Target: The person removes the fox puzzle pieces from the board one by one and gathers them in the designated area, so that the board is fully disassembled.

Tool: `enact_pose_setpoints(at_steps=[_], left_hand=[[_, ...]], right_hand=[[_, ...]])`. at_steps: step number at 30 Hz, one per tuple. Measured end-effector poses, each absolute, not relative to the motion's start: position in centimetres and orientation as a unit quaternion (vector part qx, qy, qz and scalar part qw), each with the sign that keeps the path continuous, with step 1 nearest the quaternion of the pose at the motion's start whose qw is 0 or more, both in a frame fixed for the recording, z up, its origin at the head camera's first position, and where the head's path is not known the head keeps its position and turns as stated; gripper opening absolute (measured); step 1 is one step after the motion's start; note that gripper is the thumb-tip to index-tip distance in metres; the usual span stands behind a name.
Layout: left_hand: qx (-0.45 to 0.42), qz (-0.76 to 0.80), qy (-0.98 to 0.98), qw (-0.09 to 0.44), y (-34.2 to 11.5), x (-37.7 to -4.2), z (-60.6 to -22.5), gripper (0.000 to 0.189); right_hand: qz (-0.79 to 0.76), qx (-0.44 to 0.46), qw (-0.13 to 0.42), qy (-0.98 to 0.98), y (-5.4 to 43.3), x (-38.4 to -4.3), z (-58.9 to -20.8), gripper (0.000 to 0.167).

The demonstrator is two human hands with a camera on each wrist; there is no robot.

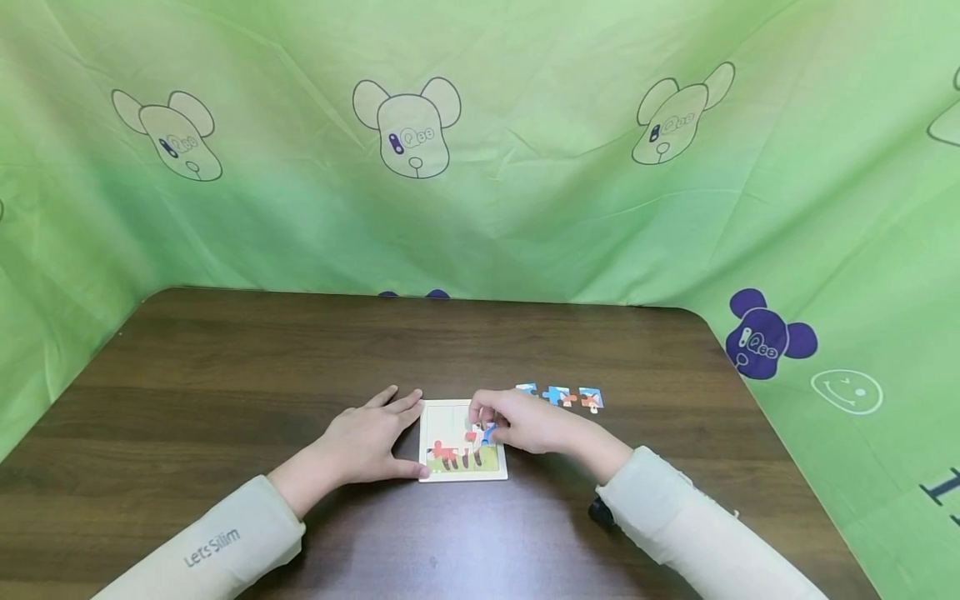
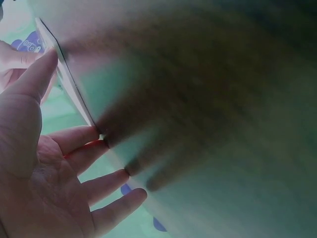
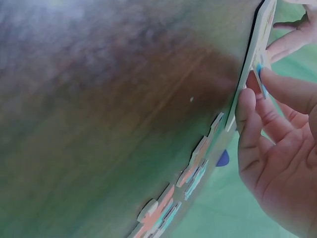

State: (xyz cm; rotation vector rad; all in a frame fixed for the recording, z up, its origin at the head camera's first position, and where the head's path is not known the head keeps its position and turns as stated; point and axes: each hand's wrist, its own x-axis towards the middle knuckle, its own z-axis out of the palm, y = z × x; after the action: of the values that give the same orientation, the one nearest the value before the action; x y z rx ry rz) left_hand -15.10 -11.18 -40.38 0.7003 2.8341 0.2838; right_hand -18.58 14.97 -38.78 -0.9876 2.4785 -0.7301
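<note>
A white-framed puzzle board (image 1: 447, 417) lies flat on the table, its lower part filled with joined pieces showing green grass and a red animal with dark legs. My left hand (image 1: 369, 439) rests at the board's left side with fingers spread, thumb on the lower left corner and fingertips at the edge. Over the board's right half, my right hand (image 1: 534, 421) pinches a blue and white puzzle piece (image 1: 487, 433) between thumb and fingers. In the right wrist view that piece (image 3: 263, 85) is tilted up from the board, with fingertips close to the frame.
Loose puzzle pieces (image 1: 558, 396) in blue and orange lie on the brown table (image 1: 300, 350) just beyond the right hand, several of them in a row. A green curtain (image 1: 525, 208) with bear-head drawings hangs behind the table and along its sides.
</note>
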Motion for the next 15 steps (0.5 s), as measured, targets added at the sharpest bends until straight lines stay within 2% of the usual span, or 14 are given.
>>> enact_pose_setpoints(at_steps=[15], left_hand=[[0.237, 0.101, 0.961, 0.106, -11.12, -14.99, -40.25, 0.092]], right_hand=[[-0.291, -0.334, 0.172, 0.880, 15.17, -18.39, -38.69, 0.022]])
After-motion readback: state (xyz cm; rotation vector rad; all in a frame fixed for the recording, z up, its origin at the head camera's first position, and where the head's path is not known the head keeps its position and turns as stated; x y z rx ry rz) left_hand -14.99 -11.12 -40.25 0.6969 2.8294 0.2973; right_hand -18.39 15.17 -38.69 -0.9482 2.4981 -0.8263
